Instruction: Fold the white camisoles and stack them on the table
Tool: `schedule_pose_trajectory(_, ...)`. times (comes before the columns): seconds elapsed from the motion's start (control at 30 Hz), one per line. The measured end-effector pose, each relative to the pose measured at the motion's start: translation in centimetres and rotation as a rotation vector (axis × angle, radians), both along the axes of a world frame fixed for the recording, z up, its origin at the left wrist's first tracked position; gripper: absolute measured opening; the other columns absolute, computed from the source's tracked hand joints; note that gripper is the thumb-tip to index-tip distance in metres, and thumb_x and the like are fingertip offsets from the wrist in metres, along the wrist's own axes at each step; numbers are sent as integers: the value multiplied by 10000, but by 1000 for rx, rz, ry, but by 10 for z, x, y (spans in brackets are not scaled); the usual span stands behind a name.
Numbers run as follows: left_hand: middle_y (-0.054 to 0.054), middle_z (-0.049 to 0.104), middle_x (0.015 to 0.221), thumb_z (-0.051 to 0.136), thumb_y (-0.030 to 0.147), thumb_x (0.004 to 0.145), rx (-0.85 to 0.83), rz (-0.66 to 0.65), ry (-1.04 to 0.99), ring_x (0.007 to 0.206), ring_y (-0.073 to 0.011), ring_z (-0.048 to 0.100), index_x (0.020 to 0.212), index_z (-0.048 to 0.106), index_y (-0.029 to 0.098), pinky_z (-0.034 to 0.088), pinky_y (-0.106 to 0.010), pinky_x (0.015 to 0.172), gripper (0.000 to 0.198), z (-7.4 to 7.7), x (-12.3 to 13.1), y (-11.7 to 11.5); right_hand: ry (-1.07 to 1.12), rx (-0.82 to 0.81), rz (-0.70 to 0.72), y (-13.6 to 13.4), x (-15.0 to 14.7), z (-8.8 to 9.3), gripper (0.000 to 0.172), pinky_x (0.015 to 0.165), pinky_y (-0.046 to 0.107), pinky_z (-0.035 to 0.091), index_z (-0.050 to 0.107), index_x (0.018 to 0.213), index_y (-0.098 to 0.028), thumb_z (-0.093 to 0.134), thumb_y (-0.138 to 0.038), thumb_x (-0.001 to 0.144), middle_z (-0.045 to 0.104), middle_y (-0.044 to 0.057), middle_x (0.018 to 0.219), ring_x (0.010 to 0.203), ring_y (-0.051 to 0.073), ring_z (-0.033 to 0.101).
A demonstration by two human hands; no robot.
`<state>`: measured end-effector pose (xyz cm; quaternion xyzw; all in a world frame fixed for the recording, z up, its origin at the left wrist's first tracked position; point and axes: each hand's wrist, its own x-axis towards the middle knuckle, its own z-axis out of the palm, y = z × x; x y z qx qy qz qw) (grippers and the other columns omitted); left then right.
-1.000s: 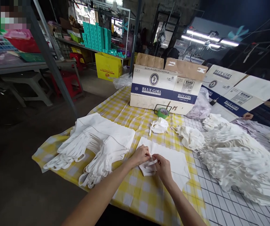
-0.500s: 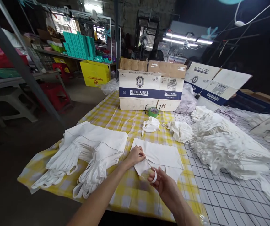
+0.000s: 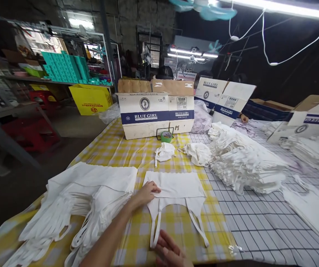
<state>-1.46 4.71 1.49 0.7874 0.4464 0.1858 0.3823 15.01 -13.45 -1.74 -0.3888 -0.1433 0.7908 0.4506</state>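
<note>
A white strapped garment (image 3: pixel 176 185) lies flat on the yellow checked cloth (image 3: pixel 106 148), its two strap loops pointing toward me. My left hand (image 3: pixel 148 191) rests on the garment's left side, fingers together and bent; whether it pinches any fabric cannot be made out. Beside the lower end of the left strap is my right hand (image 3: pixel 170 249), its fingers apart and nothing held. Left of my arms, a thick stack of similar white garments (image 3: pixel 92 181) spreads over the cloth, straps hanging toward the near edge.
Beyond the garment are a small white piece (image 3: pixel 165 152), green tape (image 3: pixel 166 137) and a large carton (image 3: pixel 145 115). At right, a white garment heap (image 3: pixel 243 159) lies on the grid cloth (image 3: pixel 243 222). Another person's hand (image 3: pixel 243 118) shows behind it.
The garment's straps now lie extended toward me. My right hand has moved down and released the strap it held. The view has turned to the right, and another person's hand has appeared.
</note>
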Motion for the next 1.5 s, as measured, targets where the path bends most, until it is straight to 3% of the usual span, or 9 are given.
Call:
schedule_pose_trajectory(0.1,-6,617,1046,497,111,667,-106,18,73,955,-151,566,1036,626,230,429,-224,837,409,14,-10,17,-282,88,24,23,32,13,477,536,256,421,639,962,-208,768,-372,533,651,46,866,790,227,619)
schedule_pose_trajectory(0.23,-89,593,1083,496,173,729,7,342,261,1002,-202,543,1066,579,146,394,-293,877,348,21,-9,45,-1041,472,-89,105,109,43,325,586,262,423,607,1003,-186,540,-372,746,634,45,830,746,182,586)
schedule_pose_trajectory(0.3,-172,560,1097,474,196,756,49,473,330,1044,-270,514,1038,562,80,366,-372,892,317,17,-2,55,-1384,430,-173,150,145,51,251,624,272,409,619,882,-174,533,-328,704,631,46,774,736,187,576)
schedule_pose_trajectory(0.43,-268,534,1075,506,262,753,82,637,406,1070,-373,482,910,572,48,362,-439,842,274,6,13,65,-1509,313,-180,214,176,43,168,547,262,346,527,556,-182,595,-324,614,546,27,522,603,192,544)
schedule_pose_trajectory(0.6,-124,610,720,604,210,629,33,625,349,859,-313,568,577,525,151,391,-368,728,111,2,10,77,-1488,291,-105,238,167,27,164,490,235,287,453,498,-194,612,-218,532,500,-15,470,499,142,475)
schedule_pose_trajectory(0.8,31,473,556,494,277,711,33,603,137,642,-160,522,585,448,188,379,-254,612,161,8,8,63,-1264,316,-21,223,186,38,158,460,218,281,446,560,-186,593,-246,563,409,-67,462,444,92,386)
schedule_pose_trajectory(0.93,35,506,646,420,385,780,40,538,-32,642,-130,511,726,461,187,396,-225,601,210,26,7,39,-1056,410,53,191,204,67,237,532,221,366,544,666,-161,632,-371,603,504,-41,579,524,91,449)
schedule_pose_trajectory(1.23,63,475,604,535,423,779,68,443,-427,533,-102,463,1001,454,205,361,-194,523,322,119,-10,-45,-769,663,111,96,224,191,232,608,255,425,595,748,-172,687,-377,690,585,16,727,667,140,527)
schedule_pose_trajectory(1.5,42,492,564,544,438,776,323,566,-306,503,-111,414,995,592,190,298,-202,458,334,190,-16,-113,-806,752,42,43,229,245,175,563,277,446,629,801,-203,694,-335,708,596,34,726,632,147,548)
